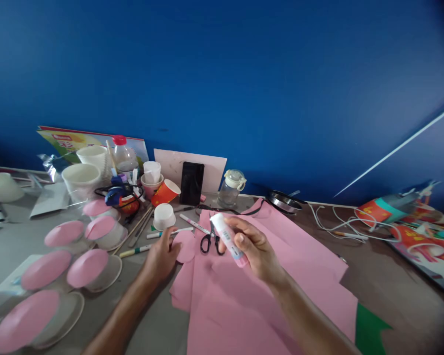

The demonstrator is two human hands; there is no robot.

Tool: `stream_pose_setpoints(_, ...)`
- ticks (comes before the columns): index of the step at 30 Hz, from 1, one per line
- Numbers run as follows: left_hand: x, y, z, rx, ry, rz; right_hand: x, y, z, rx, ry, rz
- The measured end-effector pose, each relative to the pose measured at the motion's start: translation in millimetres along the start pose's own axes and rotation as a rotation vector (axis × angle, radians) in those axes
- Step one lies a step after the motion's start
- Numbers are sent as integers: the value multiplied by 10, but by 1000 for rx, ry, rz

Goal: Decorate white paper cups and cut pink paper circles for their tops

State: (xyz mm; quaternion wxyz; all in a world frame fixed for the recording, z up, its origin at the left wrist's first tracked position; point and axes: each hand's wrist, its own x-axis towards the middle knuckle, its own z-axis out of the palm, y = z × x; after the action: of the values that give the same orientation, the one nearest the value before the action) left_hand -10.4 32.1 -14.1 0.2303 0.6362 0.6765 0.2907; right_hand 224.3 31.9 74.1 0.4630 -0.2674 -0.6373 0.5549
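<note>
My right hand [257,249] is closed round a white and pink glue stick [227,239], tilted with its white end up and to the left. Whether its cap is on, I cannot tell. My left hand [159,259] grips the left edge of a pink paper circle [187,246] with bent fingers. Beneath the glue stick, black-handled scissors [210,241] lie on large pink paper sheets [237,305]. A small white paper cup [164,216] stands upside down just beyond my left hand.
Several cups topped with pink paper discs [87,267] stand at left. Behind them are stacked white cups [81,178] and a red-capped bottle [125,155]. A phone [191,183] leans at the back beside a glass jar [232,188]. White cables [329,227] run right of a tape roll [284,202].
</note>
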Motion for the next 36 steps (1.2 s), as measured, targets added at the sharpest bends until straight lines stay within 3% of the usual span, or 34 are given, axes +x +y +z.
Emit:
stream_pose_setpoints(7,-158,112,-153,376,-216,35,-108,86,161,199,-81,63)
stream_pose_setpoints(10,-269,15,-207,439,-164,147,-147,139,220,228,-57,153)
stream_pose_setpoints(15,-372,-185,-177,376,-41,475,-154,266,243,352,-30,321)
stream_pose_setpoints(19,-346,-243,-77,313,3,584,-125,370,253,435,7,351)
stream_pose_setpoints(30,-323,-283,-66,214,-67,618,-110,617,180,406,25,438)
stream_pose_setpoints(36,-416,-228,-101,254,-210,641,-68,641,86,611,-68,507)
